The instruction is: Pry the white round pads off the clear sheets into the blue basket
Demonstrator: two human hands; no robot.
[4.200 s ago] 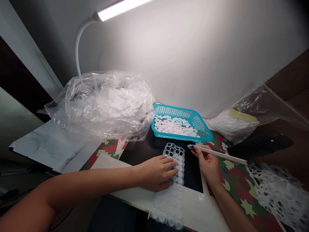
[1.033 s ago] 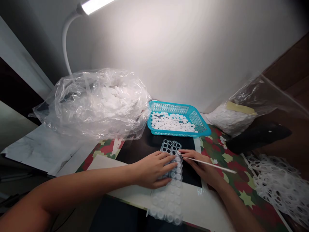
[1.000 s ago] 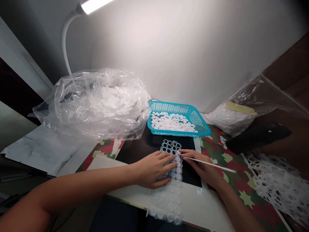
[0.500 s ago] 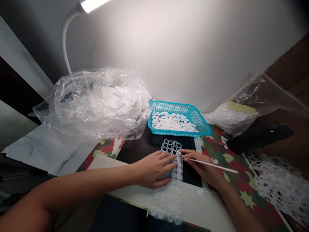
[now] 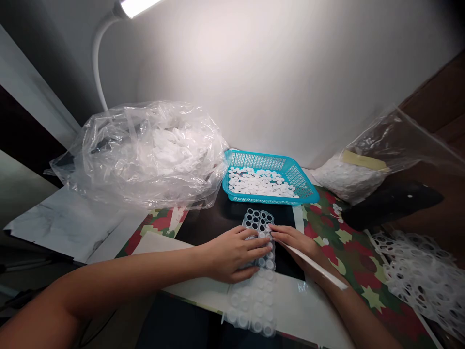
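A long clear strip of round cells (image 5: 256, 291) lies on the desk in front of me, many cells filled with white discs. My left hand (image 5: 232, 254) rests flat on the strip's middle, fingers spread, pressing it down. My right hand (image 5: 300, 245) pinches a thin white stick (image 5: 315, 266), with its fingertips at the strip's right edge near the dark unfilled cells (image 5: 257, 219). Behind the strip sits a teal basket (image 5: 304, 183) holding several loose white discs (image 5: 259, 183).
A large clear plastic bag (image 5: 145, 152) of white parts fills the back left under a lamp arm (image 5: 97, 53). A smaller bag (image 5: 366, 169) lies at the back right. Punched-out white lattice scraps (image 5: 421, 278) pile up at the right. A white board (image 5: 312, 315) lies under the strip.
Four seconds ago my right hand held the stick near the basket; it has come to the strip. In the last half second the stick's free end has swung down toward me.
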